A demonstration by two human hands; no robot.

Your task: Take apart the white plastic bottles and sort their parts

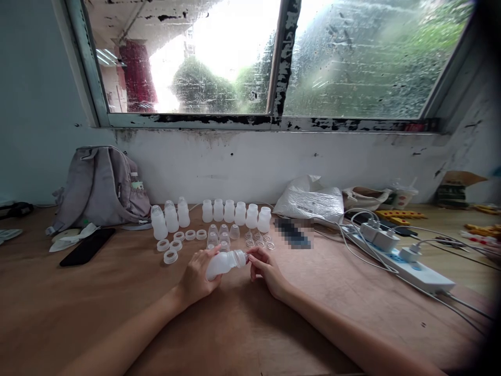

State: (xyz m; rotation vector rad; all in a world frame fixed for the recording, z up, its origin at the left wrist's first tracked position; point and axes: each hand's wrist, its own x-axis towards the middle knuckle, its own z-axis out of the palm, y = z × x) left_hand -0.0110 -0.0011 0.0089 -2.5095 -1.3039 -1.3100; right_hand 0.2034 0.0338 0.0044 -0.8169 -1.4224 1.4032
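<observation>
A translucent white baby bottle (pixel 221 265) lies tilted on its side in my left hand (pixel 199 274), its neck pointing right. The fingers of my right hand (pixel 270 271) are pinched at the clear nipple end of that bottle. Just behind my left hand stand several clear dome caps (pixel 223 237). White collar rings (pixel 170 256) lie to their left, and small clear nipple parts (pixel 258 240) sit to their right. Farther back is a row of open bottle bodies (pixel 240 213). At the left of that row stand three capped bottles (pixel 171 216).
A grey backpack (pixel 104 185) leans at the back left, with a black phone (pixel 88 247) before it. A silvery bag (pixel 311 201) lies at the back. On the right, a white power strip (pixel 415 271) with plugs and loose cables (pixel 376 256) stretches across the table (pixel 242 334).
</observation>
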